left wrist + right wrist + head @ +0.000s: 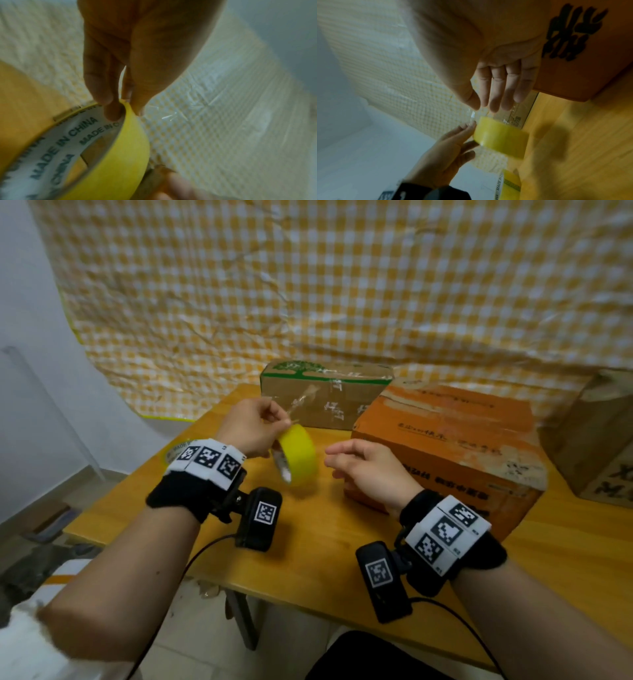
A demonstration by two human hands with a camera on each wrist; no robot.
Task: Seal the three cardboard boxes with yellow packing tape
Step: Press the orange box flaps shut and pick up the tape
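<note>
Left hand (251, 428) pinches the yellow tape roll (297, 455) at its rim above the table (308, 542); right hand (368, 470) hangs relaxed, empty. Roll looks light, rigid; loose end, apparently lifted, will cling. Grip through the core.

A yellow-checked cloth (308, 285) hangs behind the wooden table (325, 542), white wall (24, 285) left.

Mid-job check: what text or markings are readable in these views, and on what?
"MADE IN CHINA", repeated: inner core of the yellow tape roll pinched by the left hand.
"MADE IN": second tape roll lying on the table.
Orange box: black characters, too blurred.
Green-printed box: white characters, unreadable.
Right-edge box: letters cut off.
</note>
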